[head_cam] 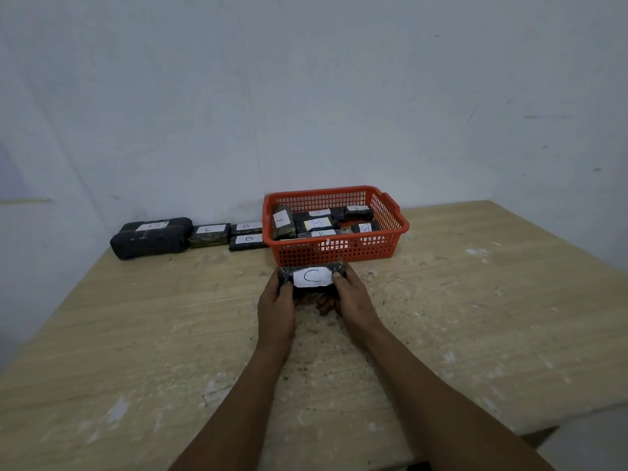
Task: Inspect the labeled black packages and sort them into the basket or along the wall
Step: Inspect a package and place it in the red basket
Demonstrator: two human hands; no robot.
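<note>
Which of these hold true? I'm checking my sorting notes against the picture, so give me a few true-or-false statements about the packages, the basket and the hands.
1. Both hands, left hand and right hand, hold the package labeled C. True.
2. The orange basket is empty. False: several labeled packages lie in it.
3. A package labeled A sits at the basket's left end. True.
4. The packages along the wall lie to the right of the basket. False: they lie to its left.
</note>
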